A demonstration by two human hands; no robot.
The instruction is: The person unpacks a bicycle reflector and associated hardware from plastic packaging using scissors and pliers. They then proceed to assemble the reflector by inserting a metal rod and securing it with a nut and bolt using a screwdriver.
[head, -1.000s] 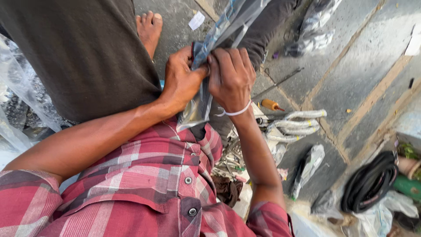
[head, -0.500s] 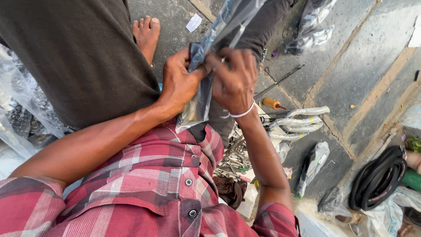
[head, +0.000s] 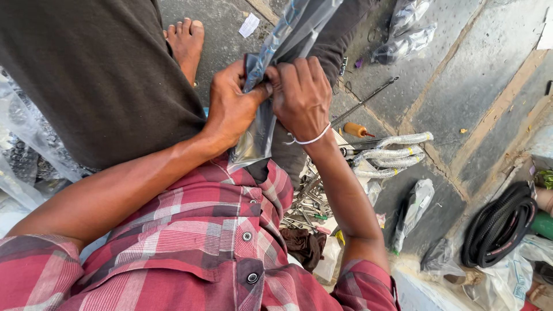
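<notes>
A clear plastic bag (head: 271, 109) with something long and blue-edged inside — crumpled, glossy, greyish. It stands tilted, its top running off toward one o'clock and its bottom hanging at six — pinched at mid-length between both sets of fingers (head: 288, 75), above the lap.

A: Both hands are pinching glossy, crinkled clear plastic, the bag (head: 271, 86).

B: Below the right hand (head: 300, 95), bare metal tools (head: 305, 201) are glinting; beside them the wrapped hoses (head: 391, 152) are shining under film.

A: The rough, matt concrete floor (head: 461, 75) is looking dusty, and the black rubber hose coil (head: 498, 227) dull.
</notes>
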